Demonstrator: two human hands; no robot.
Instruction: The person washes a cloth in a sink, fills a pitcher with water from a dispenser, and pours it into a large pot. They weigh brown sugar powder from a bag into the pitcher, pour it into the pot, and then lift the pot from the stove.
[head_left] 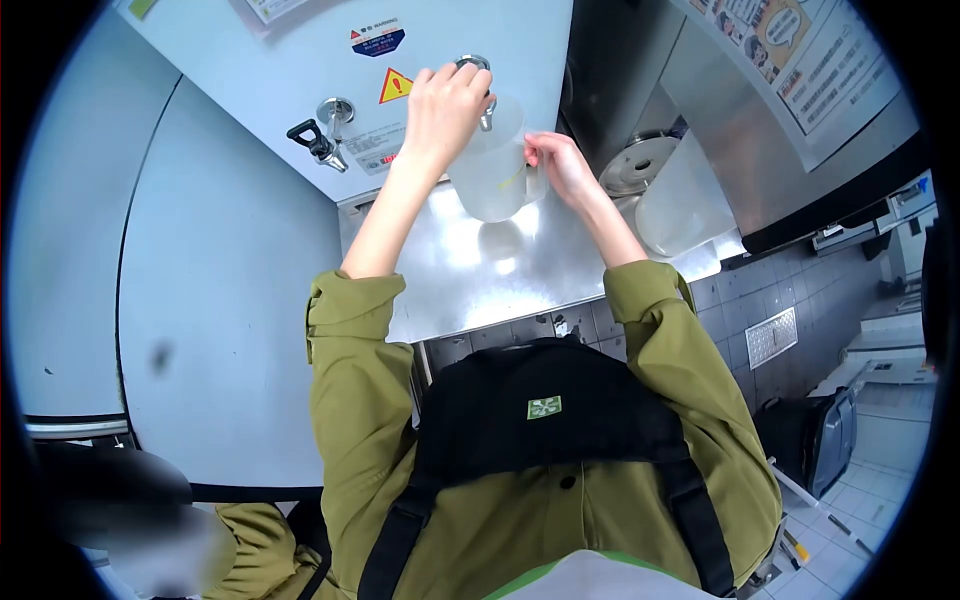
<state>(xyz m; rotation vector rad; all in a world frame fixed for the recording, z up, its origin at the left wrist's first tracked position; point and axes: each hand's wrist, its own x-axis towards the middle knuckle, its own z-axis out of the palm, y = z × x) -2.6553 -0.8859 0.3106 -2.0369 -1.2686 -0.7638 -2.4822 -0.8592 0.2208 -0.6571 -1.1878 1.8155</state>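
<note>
My left hand (446,112) is closed over the lever of the right-hand tap on a pale dispenser panel; the lever is mostly hidden under my fingers. The tap's metal spout (487,118) points down over a translucent plastic pitcher (490,185). At the pitcher's right side my right hand (563,165) has its fingers curled around the handle. The pitcher hangs in front of the panel, above a shiny steel counter (440,270). I cannot make out any water running or how full the pitcher is.
A second tap with a black lever (305,132) sits to the left, near a yellow warning sticker (396,86). On the right stand another translucent container (680,210) and a round metal lid (640,163). Another person's olive sleeve (260,545) shows at lower left.
</note>
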